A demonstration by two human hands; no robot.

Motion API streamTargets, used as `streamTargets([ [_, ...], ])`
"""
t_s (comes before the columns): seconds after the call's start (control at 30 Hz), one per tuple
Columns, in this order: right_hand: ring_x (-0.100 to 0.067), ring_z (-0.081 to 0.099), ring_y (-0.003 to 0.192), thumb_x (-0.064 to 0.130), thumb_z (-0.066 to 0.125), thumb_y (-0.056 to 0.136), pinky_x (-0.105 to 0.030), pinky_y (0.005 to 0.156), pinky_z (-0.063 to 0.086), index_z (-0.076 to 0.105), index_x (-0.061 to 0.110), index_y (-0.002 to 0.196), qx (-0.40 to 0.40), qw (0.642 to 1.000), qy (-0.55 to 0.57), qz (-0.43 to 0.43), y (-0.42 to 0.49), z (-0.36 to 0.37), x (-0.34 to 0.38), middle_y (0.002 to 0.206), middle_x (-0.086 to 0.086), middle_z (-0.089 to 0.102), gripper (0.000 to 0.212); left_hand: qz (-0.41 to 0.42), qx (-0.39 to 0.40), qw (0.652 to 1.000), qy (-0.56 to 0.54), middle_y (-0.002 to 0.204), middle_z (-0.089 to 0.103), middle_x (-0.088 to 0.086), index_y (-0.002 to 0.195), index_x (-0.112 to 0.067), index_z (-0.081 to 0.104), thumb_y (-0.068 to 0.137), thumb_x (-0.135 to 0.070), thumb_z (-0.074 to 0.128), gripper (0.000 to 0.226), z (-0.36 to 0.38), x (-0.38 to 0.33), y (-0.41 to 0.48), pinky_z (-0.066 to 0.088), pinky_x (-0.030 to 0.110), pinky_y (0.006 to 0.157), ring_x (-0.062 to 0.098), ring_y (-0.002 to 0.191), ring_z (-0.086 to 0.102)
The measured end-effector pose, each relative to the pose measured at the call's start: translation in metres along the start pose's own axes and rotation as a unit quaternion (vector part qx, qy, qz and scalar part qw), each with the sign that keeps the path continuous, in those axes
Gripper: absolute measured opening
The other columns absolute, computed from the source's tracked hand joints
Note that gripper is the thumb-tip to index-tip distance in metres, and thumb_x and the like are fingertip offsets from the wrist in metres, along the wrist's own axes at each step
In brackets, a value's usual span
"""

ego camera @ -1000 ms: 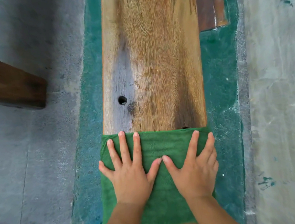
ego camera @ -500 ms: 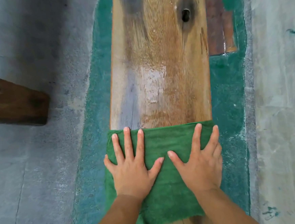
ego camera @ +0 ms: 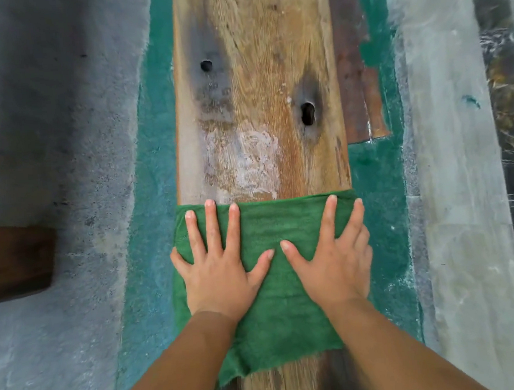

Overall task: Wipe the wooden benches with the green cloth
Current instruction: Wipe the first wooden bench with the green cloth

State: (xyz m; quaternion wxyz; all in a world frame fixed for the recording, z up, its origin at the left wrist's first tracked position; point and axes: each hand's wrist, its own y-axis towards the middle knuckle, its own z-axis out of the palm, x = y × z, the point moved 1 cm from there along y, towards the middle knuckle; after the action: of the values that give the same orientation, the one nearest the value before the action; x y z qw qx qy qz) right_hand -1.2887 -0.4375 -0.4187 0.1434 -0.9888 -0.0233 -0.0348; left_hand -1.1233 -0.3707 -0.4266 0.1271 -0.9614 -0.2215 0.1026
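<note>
left hand [ego camera: 217,275] + right hand [ego camera: 336,264]: flat, fingers spread, side by side on green cloth [ego camera: 272,326] | covers bench [ego camera: 256,87] width for full-width pass | whitish patch just ahead of fingertips

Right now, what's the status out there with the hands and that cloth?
Both hands flat, fingers spread: left hand, right hand pressing green cloth. Cloth spans the wooden bench. Pale patch just ahead, two holes beyond; nothing blocking.

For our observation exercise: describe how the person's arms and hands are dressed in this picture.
Both forearms are bare, with no sleeves in view. The left hand and right hand wear no gloves, rings, watch or bracelets. Fingernails are short and unpainted.
</note>
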Motion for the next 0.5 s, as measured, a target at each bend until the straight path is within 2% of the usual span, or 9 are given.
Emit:
streamTargets([
  [0.23,-0.041,0.030,0.132,0.090,0.017,0.076,-0.053,0.100,0.041,-0.001,0.021,0.157,-0.009,1.000,0.006,-0.014,0.081,-0.024,0.027,0.161,-0.024,-0.001,0.107,-0.013,0.004,1.000,-0.001,0.165,-0.005,0.000,0.155,-0.034,0.004,0.083,-0.083,0.018,0.088,-0.021,-0.010,0.080,0.024,0.074,0.102,0.033,0.151,-0.003],
  [0.5,-0.046,0.029,0.134,0.090,0.013,0.076,-0.055,0.098,0.041,-0.001,0.018,0.157,-0.021,0.998,-0.011,-0.050,0.217,-0.058,0.073,0.160,-0.028,-0.001,0.109,-0.034,-0.028,0.999,-0.005,0.165,-0.012,-0.003,0.154,-0.036,-0.003,0.084,-0.082,0.015,0.086,-0.058,-0.029,0.207,0.019,0.073,0.106,0.030,0.151,-0.007],
])
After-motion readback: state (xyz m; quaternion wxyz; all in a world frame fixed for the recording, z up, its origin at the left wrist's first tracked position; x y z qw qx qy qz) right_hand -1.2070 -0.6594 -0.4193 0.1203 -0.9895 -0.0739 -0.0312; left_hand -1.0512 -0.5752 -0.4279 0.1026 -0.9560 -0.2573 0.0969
